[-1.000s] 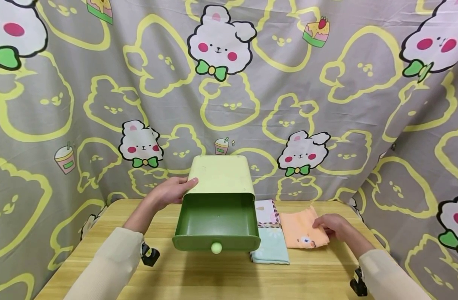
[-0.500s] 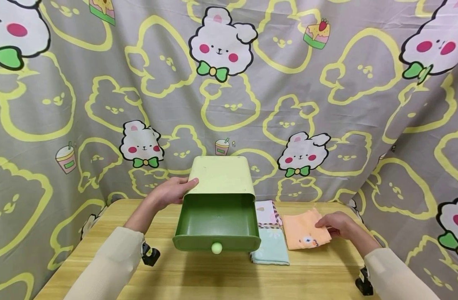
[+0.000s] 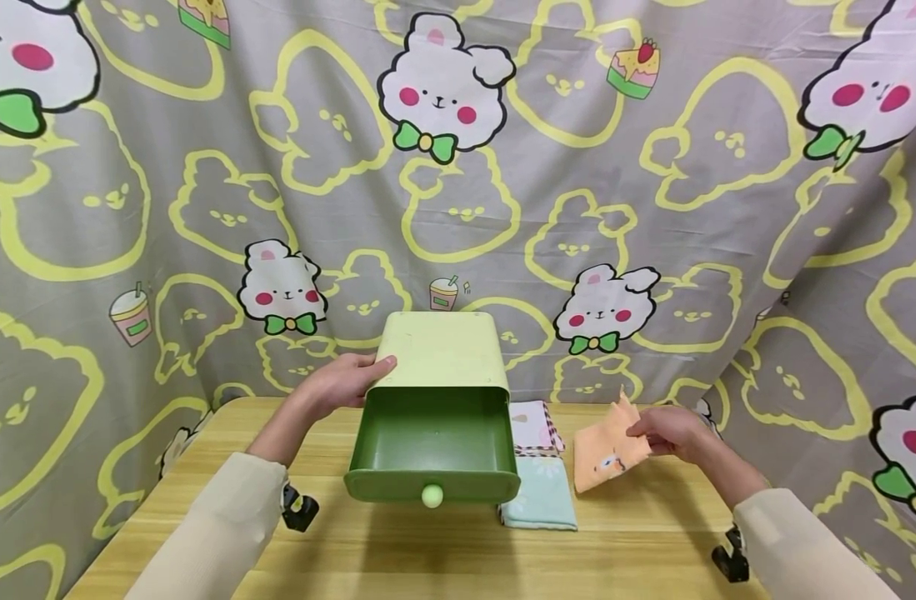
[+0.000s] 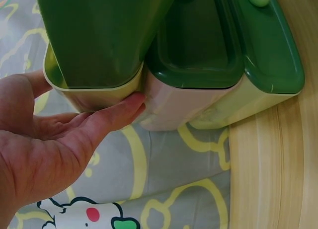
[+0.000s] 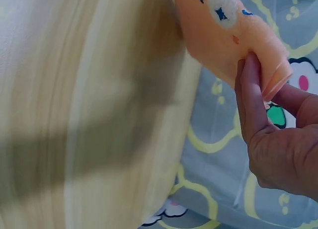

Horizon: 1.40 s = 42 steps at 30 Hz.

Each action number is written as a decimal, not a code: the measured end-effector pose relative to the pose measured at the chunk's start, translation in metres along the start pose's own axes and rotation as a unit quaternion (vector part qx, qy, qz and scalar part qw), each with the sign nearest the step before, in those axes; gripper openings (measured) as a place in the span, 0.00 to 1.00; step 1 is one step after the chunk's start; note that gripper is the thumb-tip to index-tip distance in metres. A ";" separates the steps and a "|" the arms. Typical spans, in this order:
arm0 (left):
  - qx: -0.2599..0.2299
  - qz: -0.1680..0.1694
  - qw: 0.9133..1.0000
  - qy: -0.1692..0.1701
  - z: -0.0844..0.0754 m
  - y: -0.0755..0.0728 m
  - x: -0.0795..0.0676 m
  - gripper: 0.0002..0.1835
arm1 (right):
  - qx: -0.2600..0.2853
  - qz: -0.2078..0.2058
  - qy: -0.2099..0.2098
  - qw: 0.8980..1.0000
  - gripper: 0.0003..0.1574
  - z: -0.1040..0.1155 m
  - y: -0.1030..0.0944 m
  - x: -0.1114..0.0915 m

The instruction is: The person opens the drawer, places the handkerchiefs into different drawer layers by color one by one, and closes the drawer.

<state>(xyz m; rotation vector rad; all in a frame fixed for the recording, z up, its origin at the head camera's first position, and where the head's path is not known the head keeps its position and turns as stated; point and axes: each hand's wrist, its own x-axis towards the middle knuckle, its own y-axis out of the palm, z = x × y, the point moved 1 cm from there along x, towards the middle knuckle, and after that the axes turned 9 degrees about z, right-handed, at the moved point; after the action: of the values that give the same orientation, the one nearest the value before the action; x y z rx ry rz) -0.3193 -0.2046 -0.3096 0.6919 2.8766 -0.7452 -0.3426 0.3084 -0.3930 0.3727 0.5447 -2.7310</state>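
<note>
A drawer unit with a pale yellow shell stands at the back middle of the table, its top green drawer pulled out and bare inside. My left hand holds the shell's upper left side, thumb over the top edge and fingers along the side. On the right, my right hand pinches the edge of a folded orange towel with a small animal face. That towel hangs tilted, its right edge raised. Beside the unit lie a folded light blue towel and a white-and-pink towel with a checked border.
Below the open drawer, the left wrist view shows two more drawers, one in a pinkish shell and one in a light green shell, both pushed in. A patterned grey curtain hangs close behind the wooden table.
The orange towel, earlier lying nearly flat beside the other towels, has been lifted and tilted by my right hand, away from the light blue one. My left hand and the drawer unit stay put.
</note>
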 end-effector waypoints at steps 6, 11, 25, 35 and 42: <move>0.003 0.003 1.000 0.001 0.000 0.000 0.000 0.34 | 0.021 0.000 -0.020 1.000 0.16 0.024 0.001 -0.011; 0.007 0.002 1.000 0.004 0.000 0.000 0.001 0.34 | 0.014 0.018 -0.043 0.999 0.20 0.045 0.003 -0.021; 0.011 0.003 1.000 0.003 0.000 0.000 0.000 0.35 | -0.007 0.010 -0.081 0.997 0.18 0.108 0.014 -0.043; 0.018 0.002 1.000 0.002 0.000 0.000 0.000 0.36 | 0.002 0.005 -0.104 0.995 0.34 0.143 0.025 -0.052; 0.013 0.002 1.000 -0.001 -0.002 0.001 0.001 0.36 | 0.022 0.022 -0.129 0.991 0.39 0.162 0.038 -0.057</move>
<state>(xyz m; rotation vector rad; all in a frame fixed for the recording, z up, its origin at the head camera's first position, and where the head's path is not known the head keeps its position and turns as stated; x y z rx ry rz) -0.3196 -0.2028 -0.3079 0.6994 2.8677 -0.7852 -0.3067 0.2245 -0.2428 0.0397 0.4023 -2.6954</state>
